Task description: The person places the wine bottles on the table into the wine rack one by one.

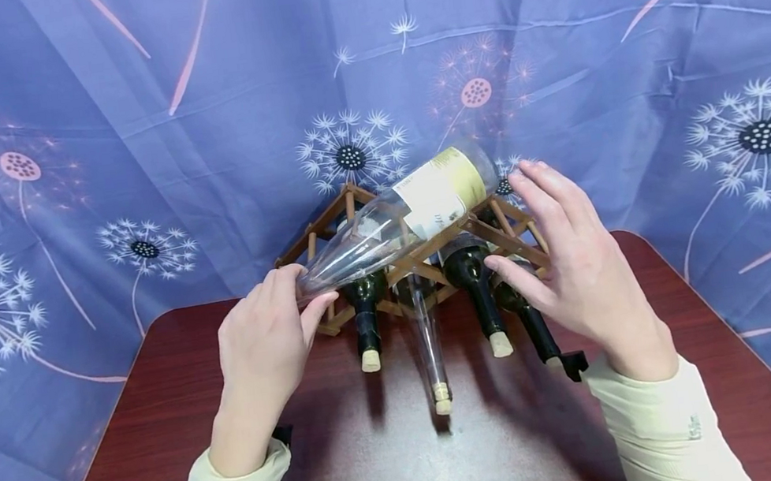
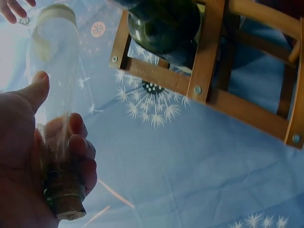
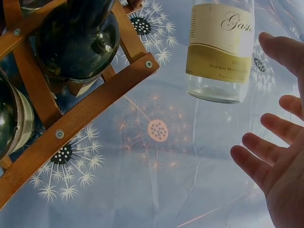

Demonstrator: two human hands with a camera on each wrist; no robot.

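A clear glass wine bottle (image 1: pixel 370 234) with a cream and yellow label is tilted in front of and above the wooden wine rack (image 1: pixel 423 256), its base up to the right. My left hand (image 1: pixel 264 334) grips it by the neck; in the left wrist view the cork (image 2: pixel 69 207) sticks out below the curled fingers. My right hand (image 1: pixel 577 266) is spread near the bottle's base, apart from it, as the right wrist view also shows. In the rack lie dark green bottles (image 1: pixel 471 270) and another clear bottle (image 1: pixel 428 339), their corked necks pointing toward me.
The rack stands at the back of a dark red wooden table (image 1: pixel 383 471). Right behind it hangs a blue cloth (image 1: pixel 237 130) with dandelion prints. The necks of the racked bottles jut out over the table between my forearms.
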